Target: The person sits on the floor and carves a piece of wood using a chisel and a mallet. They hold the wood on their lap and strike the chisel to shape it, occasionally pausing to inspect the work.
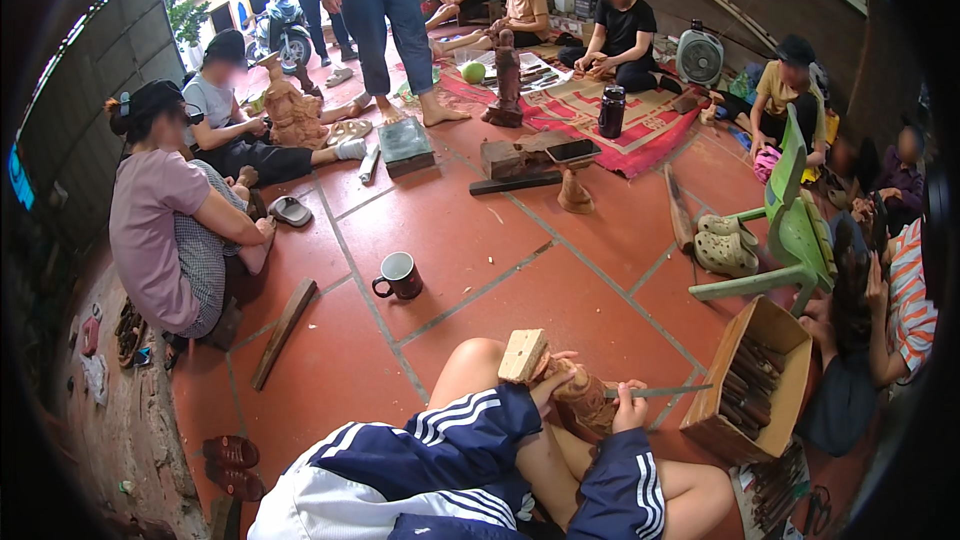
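Observation:
A reddish-brown wood carving (586,406) lies tilted across my lap, its pale square block end (523,356) pointing up and to the left. My left hand (558,378) is wrapped around the carving just below that block. In the fingers of my right hand (629,409) is a flat grey metal file (672,391), pinched near the carving. One end of the file reaches the carving's side; the other sticks out to the right toward a cardboard box. Its finer surface is too small to make out.
The cardboard box (790,380) at my right holds several wooden-handled tools. More tools (775,490) lie below it. A mug (400,277) and a wooden stick (284,332) stand and lie on the tiles ahead. A green chair (785,210) is at right; several people sit around.

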Motion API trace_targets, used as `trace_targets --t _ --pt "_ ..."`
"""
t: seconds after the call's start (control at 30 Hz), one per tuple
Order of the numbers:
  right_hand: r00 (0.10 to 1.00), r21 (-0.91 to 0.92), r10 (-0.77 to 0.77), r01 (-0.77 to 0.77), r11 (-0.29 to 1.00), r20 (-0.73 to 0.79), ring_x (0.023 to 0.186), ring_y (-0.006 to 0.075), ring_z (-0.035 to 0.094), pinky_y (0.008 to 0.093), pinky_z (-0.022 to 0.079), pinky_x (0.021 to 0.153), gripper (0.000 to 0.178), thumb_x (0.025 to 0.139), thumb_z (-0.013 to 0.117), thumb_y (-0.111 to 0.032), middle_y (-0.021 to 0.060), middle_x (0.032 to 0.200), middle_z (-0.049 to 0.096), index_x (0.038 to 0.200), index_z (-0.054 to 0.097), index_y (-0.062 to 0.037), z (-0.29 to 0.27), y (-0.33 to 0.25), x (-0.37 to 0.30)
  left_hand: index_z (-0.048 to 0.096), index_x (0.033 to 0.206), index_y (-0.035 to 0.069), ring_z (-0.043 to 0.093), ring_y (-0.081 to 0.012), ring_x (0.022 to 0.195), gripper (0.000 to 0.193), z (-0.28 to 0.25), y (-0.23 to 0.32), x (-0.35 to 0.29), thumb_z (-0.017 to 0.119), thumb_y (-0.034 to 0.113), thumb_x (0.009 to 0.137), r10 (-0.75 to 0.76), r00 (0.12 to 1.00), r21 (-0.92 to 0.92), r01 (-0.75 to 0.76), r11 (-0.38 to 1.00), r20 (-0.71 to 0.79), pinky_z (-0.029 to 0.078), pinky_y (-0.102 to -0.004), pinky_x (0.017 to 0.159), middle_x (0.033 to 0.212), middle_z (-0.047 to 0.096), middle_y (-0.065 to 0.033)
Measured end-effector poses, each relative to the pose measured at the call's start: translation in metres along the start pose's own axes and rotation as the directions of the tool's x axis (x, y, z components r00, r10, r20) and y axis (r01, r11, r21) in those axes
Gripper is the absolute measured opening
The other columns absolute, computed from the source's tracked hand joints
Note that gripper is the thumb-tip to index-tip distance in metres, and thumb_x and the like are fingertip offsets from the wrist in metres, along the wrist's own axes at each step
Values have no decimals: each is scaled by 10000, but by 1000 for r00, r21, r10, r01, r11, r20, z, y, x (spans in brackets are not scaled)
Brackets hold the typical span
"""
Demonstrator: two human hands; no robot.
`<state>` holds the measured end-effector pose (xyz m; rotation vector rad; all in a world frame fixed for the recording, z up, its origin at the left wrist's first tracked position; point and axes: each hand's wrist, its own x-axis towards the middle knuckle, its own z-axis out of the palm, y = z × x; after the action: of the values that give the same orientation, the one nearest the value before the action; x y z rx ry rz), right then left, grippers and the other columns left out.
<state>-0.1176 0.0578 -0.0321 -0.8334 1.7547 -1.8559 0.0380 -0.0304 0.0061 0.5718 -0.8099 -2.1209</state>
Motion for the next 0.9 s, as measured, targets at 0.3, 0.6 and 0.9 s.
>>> trace_targets --t 0.3,0.6,0.9 --pt "985 94 68 -84 992 156 577 57 461 186 374 554 128 824 550 -145 -2 725 469 851 493 -33 4 -20 -2 503 1092 39 564 -166 912 329 3 2 -1 591 52 776 -12 998 -17 11 1000 -68 456 -278 808 953 597 -93" --pt "997 95 59 -63 993 46 533 52 440 180 353 520 143 810 575 -143 -12 661 468 842 474 -46 2 -14 -9 511 1073 30 573 -174 880 315 6 4 -2 589 25 768 7 999 -68 -9 998 -33 463 -281 791 923 601 -92" --pt "998 -33 52 -51 998 43 559 80 471 210 370 547 222 825 551 -209 26 751 494 752 511 -4 -2 -1 -13 514 1066 30 572 -166 871 317 0 -2 -2 601 32 762 22 999 -70 -24 997 -41 467 -274 777 902 601 -83"
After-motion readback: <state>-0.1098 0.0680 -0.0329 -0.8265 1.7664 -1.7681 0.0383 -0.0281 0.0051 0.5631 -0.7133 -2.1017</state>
